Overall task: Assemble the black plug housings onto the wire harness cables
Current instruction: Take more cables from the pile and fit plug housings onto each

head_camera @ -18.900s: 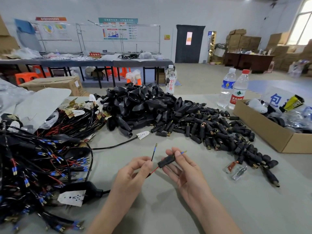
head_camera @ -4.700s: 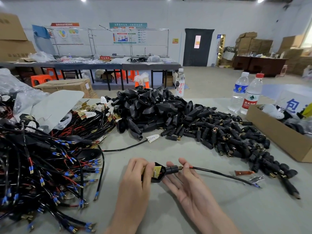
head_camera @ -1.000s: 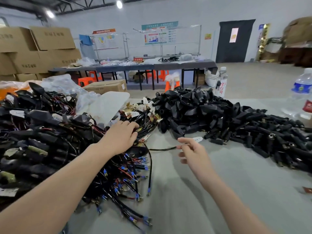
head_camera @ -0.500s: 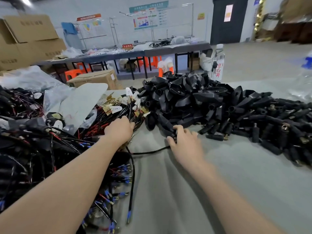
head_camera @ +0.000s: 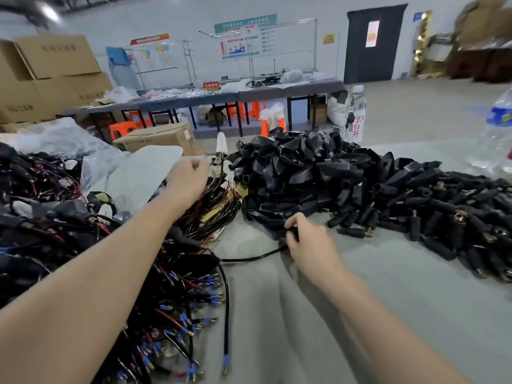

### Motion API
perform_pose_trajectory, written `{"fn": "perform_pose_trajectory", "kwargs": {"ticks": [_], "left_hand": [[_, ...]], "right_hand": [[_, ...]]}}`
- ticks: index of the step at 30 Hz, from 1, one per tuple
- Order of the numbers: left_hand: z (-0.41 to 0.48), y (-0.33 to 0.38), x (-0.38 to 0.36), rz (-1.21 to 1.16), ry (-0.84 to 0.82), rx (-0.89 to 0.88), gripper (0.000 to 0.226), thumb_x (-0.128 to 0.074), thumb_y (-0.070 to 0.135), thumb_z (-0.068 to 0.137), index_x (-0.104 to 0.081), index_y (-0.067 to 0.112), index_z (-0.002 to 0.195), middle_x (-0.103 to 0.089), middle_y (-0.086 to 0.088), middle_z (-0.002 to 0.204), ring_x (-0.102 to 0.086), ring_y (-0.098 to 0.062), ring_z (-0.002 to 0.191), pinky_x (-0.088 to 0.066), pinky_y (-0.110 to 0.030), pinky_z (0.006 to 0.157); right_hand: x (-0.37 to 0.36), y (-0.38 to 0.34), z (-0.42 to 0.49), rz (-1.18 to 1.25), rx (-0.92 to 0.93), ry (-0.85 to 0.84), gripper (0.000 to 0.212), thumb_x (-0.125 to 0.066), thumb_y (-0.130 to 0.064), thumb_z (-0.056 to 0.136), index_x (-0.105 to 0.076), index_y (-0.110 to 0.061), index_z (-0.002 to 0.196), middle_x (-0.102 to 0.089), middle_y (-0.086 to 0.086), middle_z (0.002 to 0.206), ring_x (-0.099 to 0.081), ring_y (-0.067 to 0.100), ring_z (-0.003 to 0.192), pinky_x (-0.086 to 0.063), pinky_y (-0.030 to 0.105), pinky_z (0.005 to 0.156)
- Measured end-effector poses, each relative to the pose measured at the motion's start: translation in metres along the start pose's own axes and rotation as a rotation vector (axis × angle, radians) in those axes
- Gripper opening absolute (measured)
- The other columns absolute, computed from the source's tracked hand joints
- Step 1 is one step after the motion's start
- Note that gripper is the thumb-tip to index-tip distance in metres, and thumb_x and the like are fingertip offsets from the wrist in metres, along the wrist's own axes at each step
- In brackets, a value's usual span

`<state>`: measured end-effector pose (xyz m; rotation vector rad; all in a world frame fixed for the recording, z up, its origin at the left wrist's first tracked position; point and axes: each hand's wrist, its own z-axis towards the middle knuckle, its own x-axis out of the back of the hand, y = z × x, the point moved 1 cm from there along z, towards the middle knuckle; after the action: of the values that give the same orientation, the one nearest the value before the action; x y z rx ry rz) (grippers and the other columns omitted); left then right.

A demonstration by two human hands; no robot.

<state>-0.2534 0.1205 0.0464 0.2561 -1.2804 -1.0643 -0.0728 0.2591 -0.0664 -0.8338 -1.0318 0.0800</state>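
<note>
Both forearms reach forward, left hand (head_camera: pixel 187 180) raised, right hand (head_camera: pixel 310 245) lower with fingers (head_camera: pixel 294 220) curled.

Left hand (head_camera: pixel 188 177) higher now (blurred)

A clear bottle (head_camera: pixel 356 120) carries vertical red characters, 京白开. A small red sign (head_camera: pixel 211 85) on the far bench (head_camera: pixel 310 87) reads 不合格, its last character unclear. Print on posters (head_camera: pixel 245 37) and cartons (head_camera: pixel 58 54) is too blurred.
</note>
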Motion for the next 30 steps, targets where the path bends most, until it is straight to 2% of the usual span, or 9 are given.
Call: {"fn": "perform_pose_trajectory", "kwargs": {"ticks": [5,9,11,15,17,20,24,27,30], "left_hand": [[0.010,0.066,0.044,-0.318,0.055,-0.046,0.035,-0.038,0.036,0.104,-0.059,0.010,0.093,-0.050,-0.001,0.069,-0.047,-0.014,0.055,-0.042,-0.030,0.054],[-0.018,0.078,0.037,-0.666,-0.380,0.364,0.025,-0.037,0.023,0.106,-0.047,0.017,0.084,-0.038,0.008,0.050,-0.030,-0.004,0.034,-0.023,-0.015,0.031],[-0.039,0.077,0.030,-0.694,-0.507,0.438,0.027,-0.035,0.021,0.107,-0.045,0.016,0.083,-0.033,0.009,0.047,-0.023,-0.002,0.031,-0.015,-0.014,0.028],[-0.054,0.090,0.046,-0.835,-0.271,0.196,0.019,-0.039,0.024,0.106,-0.051,0.014,0.095,-0.034,0.008,0.054,-0.022,-0.004,0.036,-0.014,-0.017,0.031],[-0.060,0.098,0.052,-0.877,-0.188,0.159,0.017,-0.038,0.023,0.105,-0.051,0.015,0.098,-0.037,0.007,0.057,-0.025,-0.004,0.037,-0.018,-0.017,0.032],[-0.080,0.103,0.054,-0.962,-0.176,0.181,0.021,-0.036,0.024,0.107,-0.051,0.018,0.095,-0.051,0.005,0.063,-0.043,-0.006,0.042,-0.032,-0.018,0.040],[-0.124,0.102,0.042,-1.183,-0.231,0.149,0.024,-0.037,0.031,0.107,-0.057,0.019,0.100,-0.074,0.008,0.085,-0.063,-0.006,0.076,-0.042,-0.026,0.068],[-0.169,0.093,0.014,-1.338,-0.274,0.154,0.018,-0.047,0.028,0.102,-0.056,0.014,0.108,-0.074,0.002,0.094,-0.064,-0.007,0.072,-0.046,-0.026,0.065],[-0.213,0.081,-0.017,-1.470,-0.268,0.212,0.020,-0.056,0.026,0.095,-0.067,0.009,0.095,-0.072,-0.004,0.090,-0.065,-0.012,0.074,-0.055,-0.024,0.064]], "right_hand": [[0.016,0.002,-0.011,0.234,-0.052,0.053,0.019,-0.049,-0.012,0.096,-0.054,-0.030,0.099,-0.059,-0.004,0.097,-0.052,0.002,0.069,-0.038,0.009,0.058],[0.034,0.006,-0.031,0.204,-0.029,0.089,0.019,-0.055,-0.014,0.095,-0.057,-0.033,0.093,-0.055,-0.009,0.100,-0.050,-0.004,0.079,-0.034,0.001,0.067],[0.045,0.009,-0.042,0.148,-0.007,0.107,0.020,-0.054,-0.012,0.097,-0.057,-0.032,0.094,-0.053,-0.011,0.102,-0.052,-0.002,0.083,-0.037,0.005,0.069],[0.068,0.010,-0.058,-0.034,0.097,0.239,0.018,-0.052,-0.007,0.098,-0.064,-0.019,0.102,-0.052,-0.008,0.110,-0.058,0.012,0.092,-0.043,0.023,0.077],[0.081,0.008,-0.065,0.004,0.118,0.332,0.017,-0.054,-0.007,0.097,-0.066,-0.017,0.103,-0.054,-0.007,0.109,-0.058,0.007,0.089,-0.045,0.020,0.080],[0.098,0.010,-0.078,0.282,-0.037,0.388,0.017,-0.058,-0.012,0.093,-0.066,-0.027,0.097,-0.060,-0.008,0.101,-0.058,-0.002,0.085,-0.042,0.010,0.075],[0.104,0.016,-0.105,1.048,-0.356,0.282,0.017,-0.059,-0.004,0.095,-0.064,-0.016,0.105,-0.065,0.007,0.097,-0.066,0.016,0.080,-0.057,0.030,0.075],[0.101,0.025,-0.132,1.166,-0.392,0.244,0.016,-0.055,0.002,0.096,-0.062,-0.011,0.102,-0.067,0.012,0.098,-0.069,0.017,0.078,-0.059,0.027,0.070],[0.093,0.034,-0.157,1.167,-0.410,0.233,0.021,-0.054,0.008,0.094,-0.065,-0.009,0.099,-0.068,0.012,0.097,-0.069,0.020,0.081,-0.059,0.021,0.065]]}}
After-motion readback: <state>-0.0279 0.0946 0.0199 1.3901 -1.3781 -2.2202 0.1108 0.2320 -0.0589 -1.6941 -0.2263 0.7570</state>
